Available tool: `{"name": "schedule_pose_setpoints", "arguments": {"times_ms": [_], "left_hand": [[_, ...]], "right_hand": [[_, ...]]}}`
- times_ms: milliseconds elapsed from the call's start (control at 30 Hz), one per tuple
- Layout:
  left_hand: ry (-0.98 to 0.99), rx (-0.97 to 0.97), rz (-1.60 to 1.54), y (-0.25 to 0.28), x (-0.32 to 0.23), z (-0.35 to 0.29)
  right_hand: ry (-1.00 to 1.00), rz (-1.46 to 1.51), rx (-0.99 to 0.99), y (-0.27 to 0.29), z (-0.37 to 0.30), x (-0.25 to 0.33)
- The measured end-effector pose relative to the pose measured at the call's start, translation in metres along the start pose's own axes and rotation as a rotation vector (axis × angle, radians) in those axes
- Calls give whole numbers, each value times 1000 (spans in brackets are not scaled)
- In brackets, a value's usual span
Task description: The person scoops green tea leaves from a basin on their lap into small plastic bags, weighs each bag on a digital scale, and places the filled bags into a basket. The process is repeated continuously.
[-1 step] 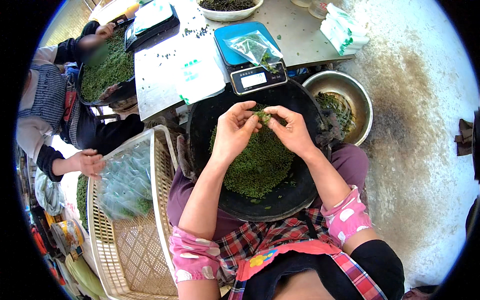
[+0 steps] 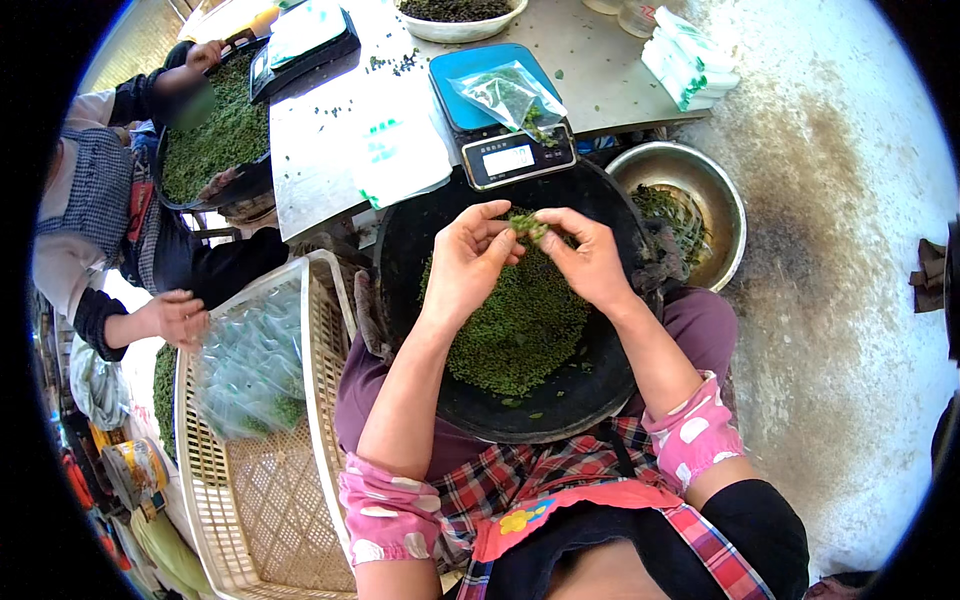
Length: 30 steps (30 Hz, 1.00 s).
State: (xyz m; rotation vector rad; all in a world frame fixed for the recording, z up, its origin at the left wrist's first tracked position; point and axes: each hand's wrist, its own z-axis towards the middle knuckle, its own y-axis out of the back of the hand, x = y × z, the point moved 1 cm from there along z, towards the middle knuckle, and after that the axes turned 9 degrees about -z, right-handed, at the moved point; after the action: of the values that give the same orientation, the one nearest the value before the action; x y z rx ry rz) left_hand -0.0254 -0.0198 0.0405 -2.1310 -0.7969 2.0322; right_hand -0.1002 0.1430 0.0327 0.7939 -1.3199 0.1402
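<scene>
Two people share this spot, and the co-worker sits at the far left: one co-worker's hand (image 2: 175,317) rests on the rim of a pale woven basket (image 2: 262,508), just beside a clear plastic bag of greens (image 2: 248,365) lying inside it. Further up, the co-worker's dark tray of greens (image 2: 213,140) sits against the edge of the bench (image 2: 320,150), which carries a flat clear packet with green print (image 2: 398,152).

Toward the middle, a wide black pan (image 2: 560,405) lies across the person's lap, holding a heap of small green leaves (image 2: 515,325). The left hand (image 2: 462,265) is raised above the heap, thumb and fingertips pinched together in a closed grip on a small green sprig (image 2: 528,226). The right hand (image 2: 590,260) meets it from the other side, its fingertips also closed on the same sprig, so the two hands touch at the sprig, just above the far part of the heap.

Behind the hands, on the bench edge, stands a digital scale with a blue platform (image 2: 490,110), and a small clear bag with a few greens (image 2: 510,98) lies on that platform. A white bowl of dark greens (image 2: 462,20) sits beyond it.

To the right, a steel bowl with some greens (image 2: 690,205) stands on the concrete floor (image 2: 850,260), touching the pan's rim. A stack of white packets (image 2: 690,60) lies on the bench corner above it.
</scene>
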Motion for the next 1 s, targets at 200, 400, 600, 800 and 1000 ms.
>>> {"name": "schedule_pose_setpoints", "arguments": {"times_ms": [200, 400, 600, 800, 1000], "left_hand": [[-8, -1, 61, 3, 3, 2], [-94, -94, 136, 5, 0, 1], [-118, -103, 382, 1, 2, -1], [-76, -92, 267, 6, 5, 0], [-98, -26, 455, 1, 8, 0]], "right_hand": [[243, -287, -198, 7, 6, 4], [163, -192, -66, 10, 9, 9], [224, -214, -165, 3, 8, 9], [430, -592, -628, 12, 47, 19], [444, -907, -535, 17, 131, 20]]}}
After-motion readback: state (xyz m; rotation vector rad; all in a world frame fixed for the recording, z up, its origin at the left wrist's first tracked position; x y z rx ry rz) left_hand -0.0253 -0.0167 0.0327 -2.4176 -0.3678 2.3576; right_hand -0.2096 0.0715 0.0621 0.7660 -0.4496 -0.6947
